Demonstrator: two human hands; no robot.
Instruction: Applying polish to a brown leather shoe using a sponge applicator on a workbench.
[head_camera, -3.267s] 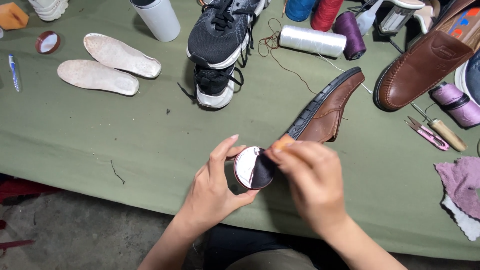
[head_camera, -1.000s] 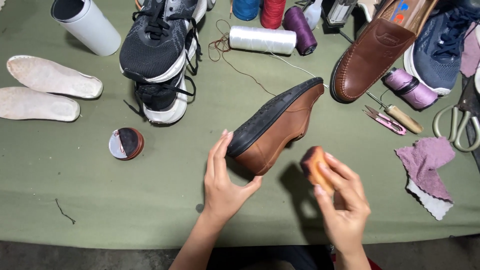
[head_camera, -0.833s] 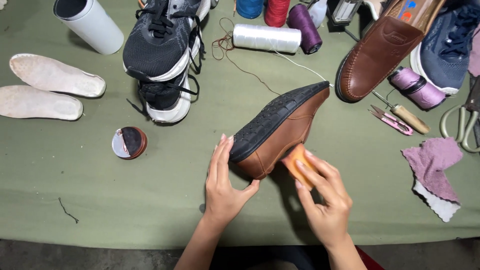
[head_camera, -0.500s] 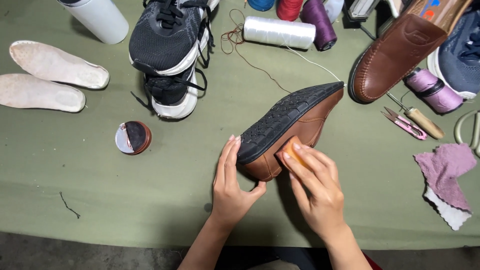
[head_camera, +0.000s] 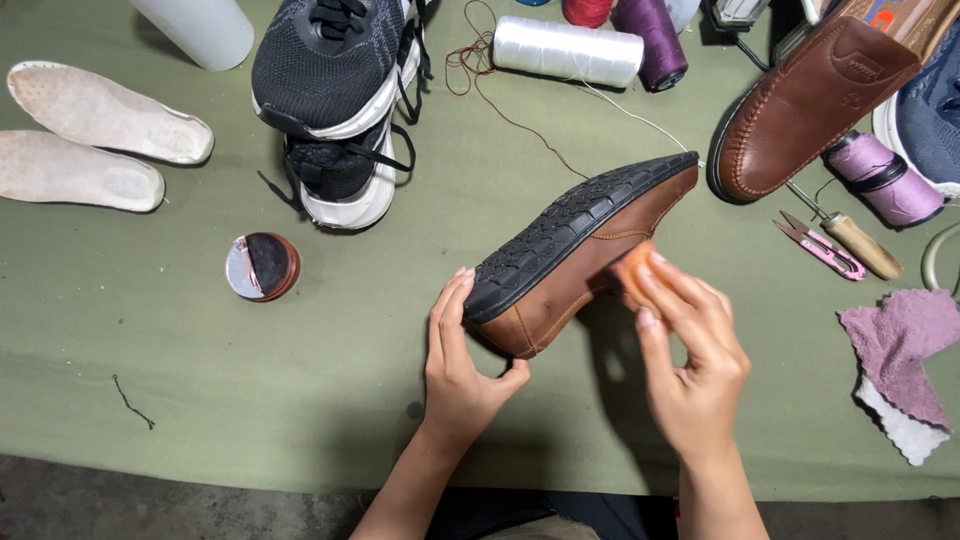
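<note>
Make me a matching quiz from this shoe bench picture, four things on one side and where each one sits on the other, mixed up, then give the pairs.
Things:
1. brown shoe
2. polish tin
3. purple cloth
4. white thread spool

Places:
A. lying open on the green cloth left of the left hand
B. at the right edge, below the small snips
C. tilted sole up, steadied by the left hand while the right hand presses an orange pad to its side
D. lying on its side at the top, beside a purple spool

Pairs: 1-C, 2-A, 3-B, 4-D
</note>
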